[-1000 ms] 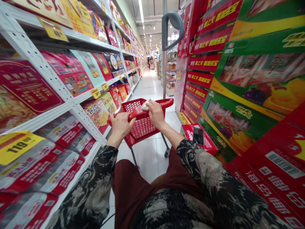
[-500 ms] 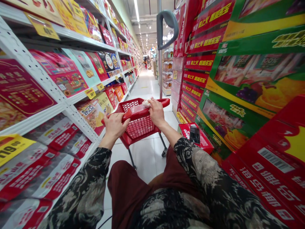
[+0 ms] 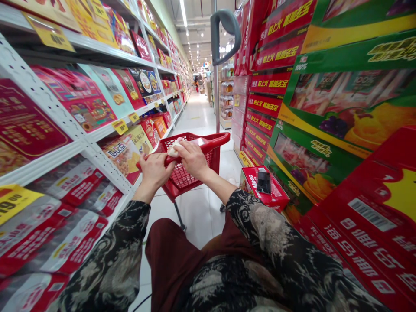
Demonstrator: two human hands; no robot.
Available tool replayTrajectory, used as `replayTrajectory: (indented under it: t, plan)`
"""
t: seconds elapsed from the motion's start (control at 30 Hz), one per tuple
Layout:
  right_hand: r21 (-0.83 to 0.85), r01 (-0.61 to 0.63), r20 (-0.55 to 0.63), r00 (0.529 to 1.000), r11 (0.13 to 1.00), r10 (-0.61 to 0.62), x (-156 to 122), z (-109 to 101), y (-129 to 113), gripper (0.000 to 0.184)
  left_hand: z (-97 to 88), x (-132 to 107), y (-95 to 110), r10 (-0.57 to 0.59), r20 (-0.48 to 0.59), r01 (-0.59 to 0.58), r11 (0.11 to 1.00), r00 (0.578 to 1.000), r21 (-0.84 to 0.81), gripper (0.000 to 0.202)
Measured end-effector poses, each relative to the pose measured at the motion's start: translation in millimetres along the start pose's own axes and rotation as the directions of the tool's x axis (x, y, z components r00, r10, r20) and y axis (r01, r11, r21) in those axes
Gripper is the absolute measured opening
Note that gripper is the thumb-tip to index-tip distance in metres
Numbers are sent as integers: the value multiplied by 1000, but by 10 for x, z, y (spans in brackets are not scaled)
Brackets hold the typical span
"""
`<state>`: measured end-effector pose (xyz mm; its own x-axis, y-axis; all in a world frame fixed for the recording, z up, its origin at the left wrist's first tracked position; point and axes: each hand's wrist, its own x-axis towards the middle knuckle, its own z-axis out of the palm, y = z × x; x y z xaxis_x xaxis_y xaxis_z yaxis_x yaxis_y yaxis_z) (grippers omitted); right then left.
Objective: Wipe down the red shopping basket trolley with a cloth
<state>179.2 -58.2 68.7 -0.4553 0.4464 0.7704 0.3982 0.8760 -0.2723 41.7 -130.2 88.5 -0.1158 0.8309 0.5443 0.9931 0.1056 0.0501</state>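
Observation:
A small red shopping cart [image 3: 195, 171] with a mesh basket stands in the aisle just ahead of me. My left hand [image 3: 155, 170] is closed round the left end of its red rim. Close beside it on the rim, my right hand [image 3: 191, 158] presses a crumpled white tissue [image 3: 174, 148] down with bent fingers. A grey pull handle [image 3: 224, 32] on a metal pole rises from the far side of the cart. My patterned sleeves and dark red trousers fill the bottom of the view.
White shelves [image 3: 48, 156] packed with red gift boxes and yellow price tags run along the left. Stacked red and green drink cartons [image 3: 325, 130] wall the right, with a red box [image 3: 264, 190] on the floor. The tiled aisle [image 3: 203, 117] stretches ahead.
My right hand has slid the tissue leftward along the cart rim, ending close to my left hand. The left hand has kept its grip.

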Motion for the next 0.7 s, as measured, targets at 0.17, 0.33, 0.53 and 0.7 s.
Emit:
replayTrajectory:
  t: [0.17,0.33,0.53,0.7]
  plan:
    - [-1,-202,-84,976,979,201,31,-140,164,44,18,2,-19,-13,12,13,1000,1000,-17,39]
    - [20,-197,-78,977,980,198,77,-65,8,45,-80,31,62,-101,-88,83,978,991,-193,52]
    - [205,-168,-95,977,964,191,176,99,-48,40,-129,189,287,4,-145,-65,904,989,-422,58]
    - [412,-203,-225,922,888,315,235,111,76,45,23,348,418,83,-39,-91,890,996,-446,53]
